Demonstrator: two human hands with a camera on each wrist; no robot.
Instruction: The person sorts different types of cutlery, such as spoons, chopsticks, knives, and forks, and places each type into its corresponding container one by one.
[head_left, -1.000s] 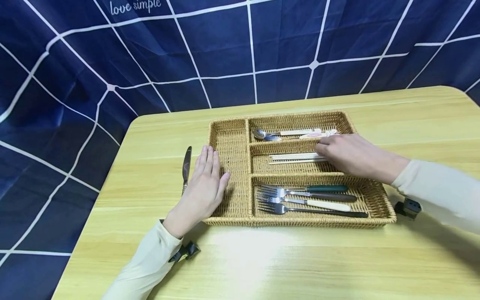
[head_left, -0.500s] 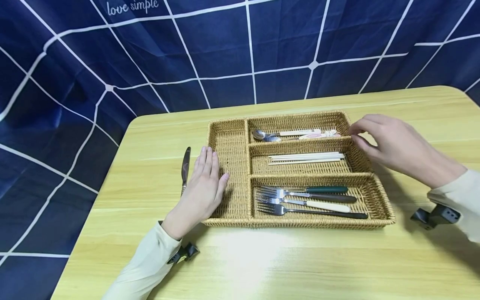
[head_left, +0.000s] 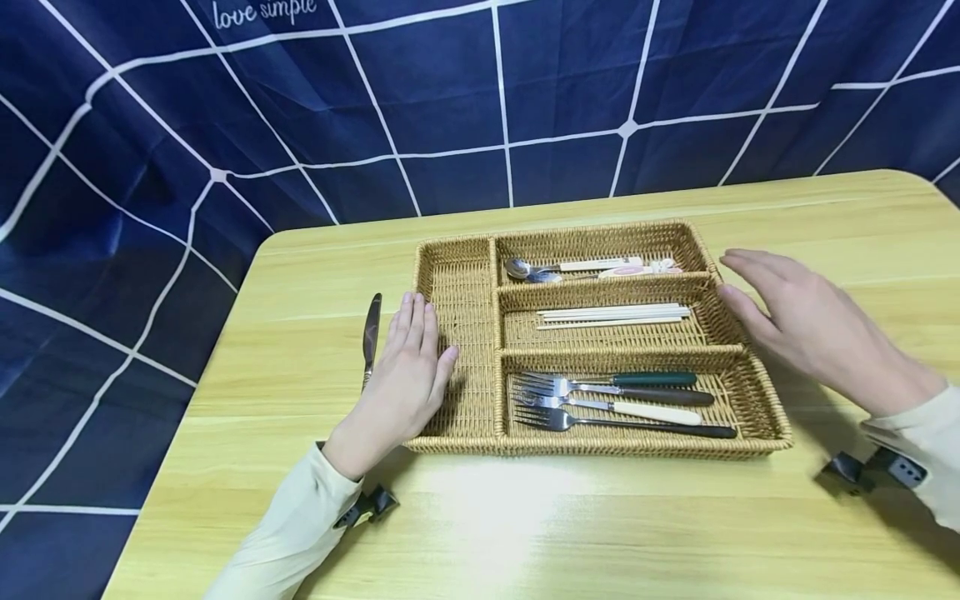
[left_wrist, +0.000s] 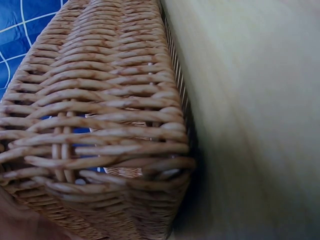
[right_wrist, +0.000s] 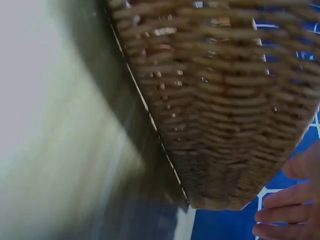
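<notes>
A woven cutlery basket (head_left: 645, 447) with divided compartments lies on the table. My left hand (head_left: 405, 375) rests along its left rim, fingers straight and together. By the right rim is my right hand (head_left: 817, 337), fingers extended and holding nothing; whether its fingertips touch the rim I cannot tell. White chopsticks (head_left: 611, 315) lie in the middle right compartment. Several forks (head_left: 555, 418) with green, brown, cream and black handles fill the front one. Spoons (head_left: 518, 268) with pale handles lie in the back one. Basket weave (left_wrist: 115, 100) takes up much of the left wrist view.
Left of the basket, a table knife (head_left: 371, 333) lies on the wooden table (head_left: 600, 533), its handle partly hidden by my left hand. A dark blue cloth (head_left: 450, 100) with white lines hangs behind the table and along its left side.
My right hand has withdrawn from above the chopsticks to the basket's right side, then dropped slightly, its fingers straightening. The chopsticks now show in full. My left hand has stayed in place.
</notes>
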